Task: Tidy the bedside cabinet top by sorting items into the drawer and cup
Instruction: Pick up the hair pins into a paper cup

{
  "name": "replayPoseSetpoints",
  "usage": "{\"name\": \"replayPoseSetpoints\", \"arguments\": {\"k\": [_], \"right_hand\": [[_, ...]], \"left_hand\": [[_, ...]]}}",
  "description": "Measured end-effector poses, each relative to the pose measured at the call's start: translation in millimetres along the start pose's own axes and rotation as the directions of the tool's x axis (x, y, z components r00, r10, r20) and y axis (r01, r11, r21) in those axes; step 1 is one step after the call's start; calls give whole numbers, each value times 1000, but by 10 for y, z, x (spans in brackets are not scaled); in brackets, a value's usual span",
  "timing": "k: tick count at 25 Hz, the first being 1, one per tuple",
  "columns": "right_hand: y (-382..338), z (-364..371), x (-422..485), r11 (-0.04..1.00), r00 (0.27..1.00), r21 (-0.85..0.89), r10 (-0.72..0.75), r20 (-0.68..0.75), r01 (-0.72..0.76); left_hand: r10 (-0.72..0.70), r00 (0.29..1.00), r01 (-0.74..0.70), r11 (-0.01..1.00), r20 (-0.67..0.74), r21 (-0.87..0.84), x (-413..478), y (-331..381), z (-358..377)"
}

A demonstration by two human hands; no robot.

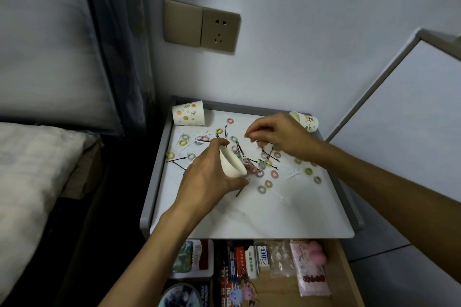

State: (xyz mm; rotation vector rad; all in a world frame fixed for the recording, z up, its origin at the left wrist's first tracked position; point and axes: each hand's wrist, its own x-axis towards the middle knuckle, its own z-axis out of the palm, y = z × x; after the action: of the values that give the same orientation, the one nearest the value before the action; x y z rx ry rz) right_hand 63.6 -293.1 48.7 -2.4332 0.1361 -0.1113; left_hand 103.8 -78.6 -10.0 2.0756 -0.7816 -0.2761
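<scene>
A: Left hand (212, 177), centre frame, is wrapped around a plain paper cup (232, 164), mouth tipped toward the right. Judged reason: it is kept beside the clutter so picked items travel a short way.

B: Right hand (279, 137), right of centre, has its fingertips pinched low over the cabinet top (249, 217). Cannot tell what, if anything, is between them; possibly a bobby pin (268, 154).

A: Small coloured hair ties (274, 174) and black pins are spread across the upper half of the top. A spotted cup (188, 112) lies tipped at the upper left corner, another cup (305, 121) behind the right hand.

B: Drawer (279, 281), bottom of frame, is open and partly filled. Sorting looks far from finished.
</scene>
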Motion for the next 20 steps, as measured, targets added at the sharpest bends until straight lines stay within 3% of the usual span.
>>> {"name": "replayPoseSetpoints", "arguments": {"k": [2, 4, 6, 10, 16, 20], "right_hand": [[332, -65, 123, 984, 989, -127, 117, -91, -128], [691, -90, 232, 910, 971, -338, 224, -87, -240], [956, -42, 307, 853, 953, -429, 295, -74, -297], [1208, 144, 389, 834, 942, -439, 313, -121, -333], [1327, 255, 334, 864, 869, -204, 392, -301, -460], [1298, 243, 305, 833, 876, -292, 401, -268, -470]], "left_hand": [[1, 1000, -1, 1000, -13, 4, -7, -4, -32], [7, 1000, -7, 1000, -14, 1, -15, 1, -47], [15, 1000, -15, 1000, -15, 2, -21, -5, -60], [37, 999, -37, 999, -32, 10, -24, -25, -94], [32, 999, -31, 999, -28, 38, -24, -53, -111], [25, 1000, -25, 999, -13, 22, -13, -41, -91]]}}
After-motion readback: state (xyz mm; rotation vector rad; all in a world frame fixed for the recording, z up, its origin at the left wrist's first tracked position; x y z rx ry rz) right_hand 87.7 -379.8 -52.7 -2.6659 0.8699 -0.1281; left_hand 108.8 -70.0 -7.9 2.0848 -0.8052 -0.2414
